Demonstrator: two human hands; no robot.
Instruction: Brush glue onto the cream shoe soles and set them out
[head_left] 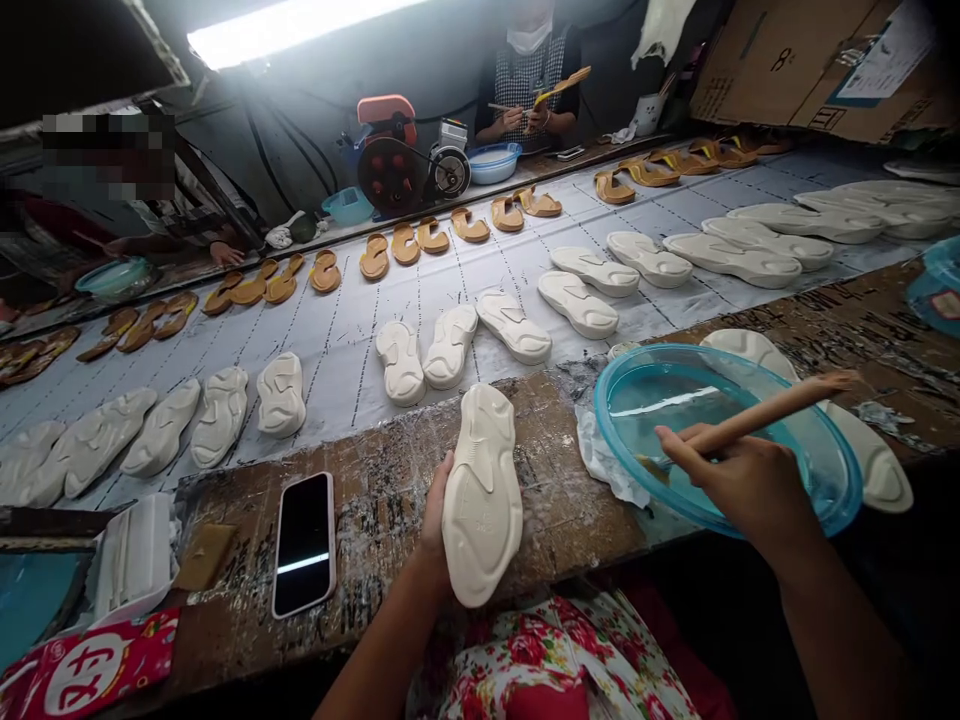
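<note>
My left hand is closed round the edge of a cream-white shoe sole, held upright with its patterned face towards me; most of the fingers are hidden behind it. In my right hand is a wooden-handled brush, its handle slanting up to the right. The brush's bristle end points down into a blue plastic bowl of clear liquid at the table's edge. Beyond the held sole, several more white soles lie on a pale belt.
A phone lies on the worn wooden ledge, left of the held sole. Brown soles line the far side of the marked belt. A masked co-worker sits opposite, near a motor. A red packet lies lower left.
</note>
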